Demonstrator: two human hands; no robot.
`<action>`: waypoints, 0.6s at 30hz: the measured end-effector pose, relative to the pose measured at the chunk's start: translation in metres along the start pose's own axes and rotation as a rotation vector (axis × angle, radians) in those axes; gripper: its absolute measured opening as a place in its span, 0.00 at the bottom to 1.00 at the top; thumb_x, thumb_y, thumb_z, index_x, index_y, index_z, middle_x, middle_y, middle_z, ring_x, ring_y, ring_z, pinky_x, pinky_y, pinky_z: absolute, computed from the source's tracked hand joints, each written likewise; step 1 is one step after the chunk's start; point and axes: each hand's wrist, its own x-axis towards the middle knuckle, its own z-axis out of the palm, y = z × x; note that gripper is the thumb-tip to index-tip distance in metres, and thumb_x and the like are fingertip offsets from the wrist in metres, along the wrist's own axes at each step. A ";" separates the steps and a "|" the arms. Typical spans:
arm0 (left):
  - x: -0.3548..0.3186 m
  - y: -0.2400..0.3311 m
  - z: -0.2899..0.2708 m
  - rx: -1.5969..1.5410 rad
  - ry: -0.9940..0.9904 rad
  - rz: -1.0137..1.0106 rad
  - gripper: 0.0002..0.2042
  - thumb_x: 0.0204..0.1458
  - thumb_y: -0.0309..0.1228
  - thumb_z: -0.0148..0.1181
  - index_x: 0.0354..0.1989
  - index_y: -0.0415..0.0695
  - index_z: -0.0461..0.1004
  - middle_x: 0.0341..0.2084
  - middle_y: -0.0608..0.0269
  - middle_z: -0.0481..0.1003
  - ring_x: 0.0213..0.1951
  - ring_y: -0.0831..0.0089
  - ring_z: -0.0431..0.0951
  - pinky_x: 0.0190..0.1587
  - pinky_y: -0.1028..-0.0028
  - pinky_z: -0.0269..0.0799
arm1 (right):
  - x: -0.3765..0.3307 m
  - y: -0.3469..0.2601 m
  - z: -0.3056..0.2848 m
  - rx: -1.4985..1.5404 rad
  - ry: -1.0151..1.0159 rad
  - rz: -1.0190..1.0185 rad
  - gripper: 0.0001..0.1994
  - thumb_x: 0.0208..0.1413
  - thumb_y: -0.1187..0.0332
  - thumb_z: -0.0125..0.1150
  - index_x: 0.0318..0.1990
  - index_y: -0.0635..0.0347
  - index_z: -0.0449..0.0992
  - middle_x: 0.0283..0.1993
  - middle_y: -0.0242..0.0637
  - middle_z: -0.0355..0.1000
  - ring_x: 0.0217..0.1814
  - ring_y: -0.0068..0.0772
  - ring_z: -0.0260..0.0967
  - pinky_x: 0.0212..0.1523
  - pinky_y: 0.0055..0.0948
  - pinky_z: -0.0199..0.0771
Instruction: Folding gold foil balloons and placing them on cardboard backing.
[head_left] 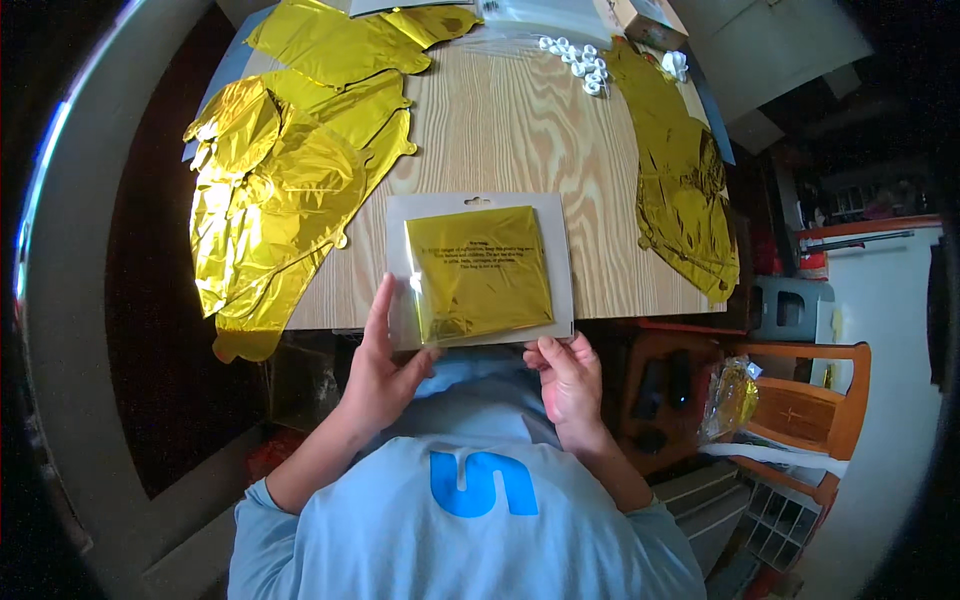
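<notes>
Both hands, left hand (378,370) and right hand (568,375), pinch the packet (480,270) at the near desk (510,130) edge; next probably sealing its lower edge carefully.

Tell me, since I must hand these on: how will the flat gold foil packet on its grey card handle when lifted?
The packet probably stays fairly stiff, since its grey backing card looks flat and unbent. It seems light: the left hand and right hand hold only its lower edge. The glossy clear wrap may be slippery.
</notes>
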 end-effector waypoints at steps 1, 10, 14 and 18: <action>-0.001 0.007 -0.004 0.274 -0.004 0.007 0.46 0.51 0.24 0.69 0.76 0.42 0.45 0.53 0.56 0.71 0.43 0.72 0.78 0.40 0.70 0.78 | 0.002 -0.001 0.002 -0.031 0.007 -0.014 0.08 0.60 0.71 0.66 0.44 0.60 0.77 0.38 0.38 0.80 0.35 0.25 0.77 0.41 0.26 0.78; 0.030 0.034 -0.007 1.090 0.003 0.803 0.35 0.41 0.39 0.77 0.60 0.43 0.71 0.58 0.47 0.70 0.62 0.48 0.68 0.63 0.50 0.66 | 0.010 -0.014 0.007 -0.229 -0.027 -0.038 0.09 0.61 0.68 0.67 0.43 0.63 0.76 0.37 0.40 0.80 0.35 0.27 0.78 0.40 0.28 0.79; 0.050 0.009 -0.022 1.043 -0.136 0.860 0.29 0.47 0.36 0.73 0.58 0.41 0.73 0.60 0.48 0.69 0.65 0.46 0.67 0.67 0.49 0.63 | 0.009 -0.018 0.006 -0.278 -0.012 -0.017 0.10 0.61 0.68 0.67 0.43 0.64 0.76 0.37 0.41 0.80 0.34 0.28 0.78 0.39 0.28 0.79; 0.054 0.002 -0.034 1.083 -0.175 0.945 0.29 0.47 0.34 0.72 0.59 0.41 0.72 0.60 0.47 0.69 0.64 0.45 0.68 0.67 0.49 0.63 | 0.010 -0.016 0.005 -0.277 0.005 -0.027 0.11 0.59 0.65 0.69 0.43 0.59 0.76 0.36 0.39 0.81 0.31 0.27 0.78 0.36 0.26 0.78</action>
